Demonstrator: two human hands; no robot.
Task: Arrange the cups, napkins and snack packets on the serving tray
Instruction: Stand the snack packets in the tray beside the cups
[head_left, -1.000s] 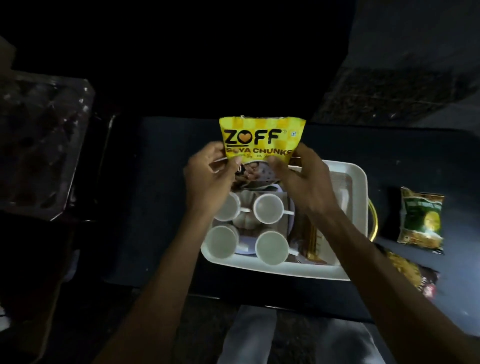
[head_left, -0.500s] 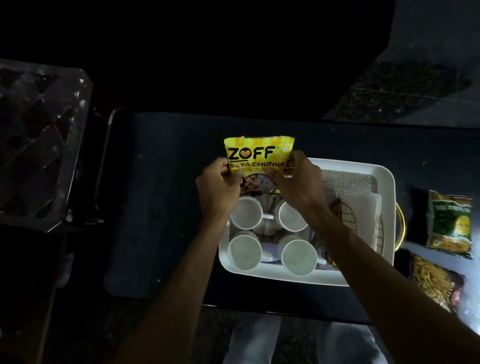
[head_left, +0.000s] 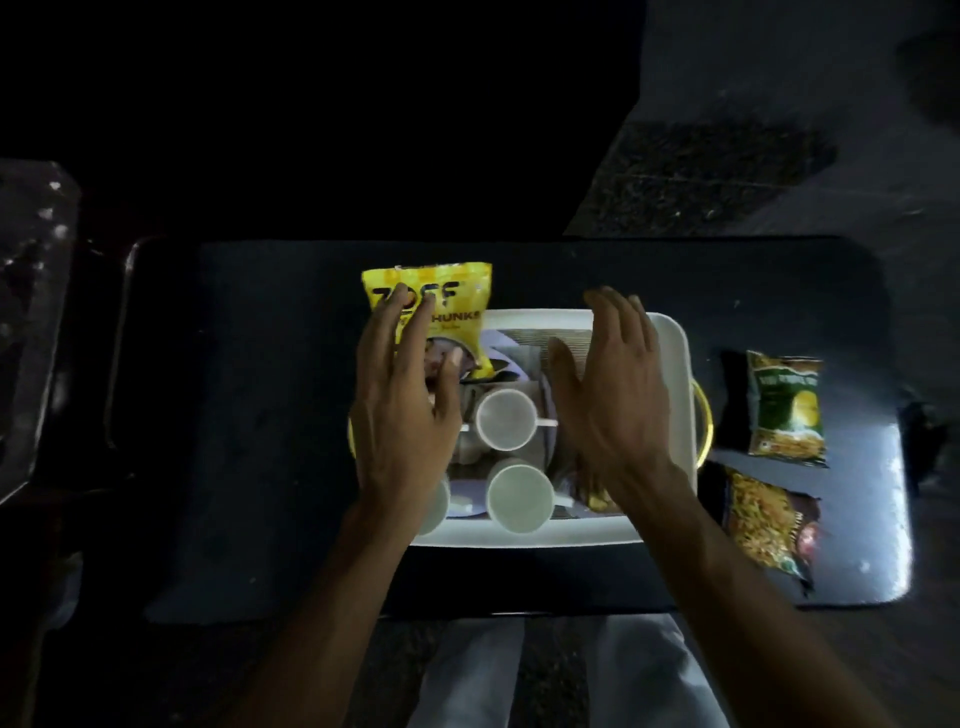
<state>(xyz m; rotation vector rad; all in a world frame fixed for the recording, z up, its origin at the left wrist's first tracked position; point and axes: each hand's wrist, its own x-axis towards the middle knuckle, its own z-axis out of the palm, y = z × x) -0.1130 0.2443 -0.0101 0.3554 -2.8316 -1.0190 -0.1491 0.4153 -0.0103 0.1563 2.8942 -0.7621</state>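
Serving tray (head_left: 670, 353), a white rectangular plastic one, sits mid-way on a dark glossy table (head_left: 270, 415) in a dim room with grey floor beyond. At its far left corner leans a yellow "ZOFF" snack packet (head_left: 462, 291); the left hand (head_left: 405, 415) lies over it, fingers spread, pinching nothing. White cups (head_left: 505, 420) stand mouth-up inside. The right hand (head_left: 613, 395) hovers open over the tray. Well right, a green packet (head_left: 785, 410) and a dark packet (head_left: 763, 525) lie on the table.

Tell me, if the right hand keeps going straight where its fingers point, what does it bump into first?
Probably the far rim of the white tray. The right hand is open, fingers pointing away over the tray, with only dark table beyond. Its height above the tray is unclear.
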